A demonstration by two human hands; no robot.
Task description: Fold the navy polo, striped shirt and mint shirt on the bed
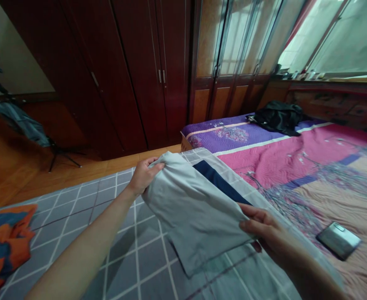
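A light grey cloth garment (192, 208) is stretched between my two hands above a grey checked sheet (124, 237). My left hand (146, 175) pinches its upper left end, thumb on top. At the right end, my right hand (258, 225) grips the edge between thumb and fingers. The lower corner of the garment hangs down toward the sheet. Just behind it lies a dark navy folded cloth (219, 181), partly covered by the grey garment.
An orange and blue cloth (10, 246) lies at the far left. A phone (339, 240) rests on the patterned bedspread (265, 162) at right, with a black garment (279, 116) farther back. Wardrobes (152, 104) stand behind; a stand (56, 150) is at left.
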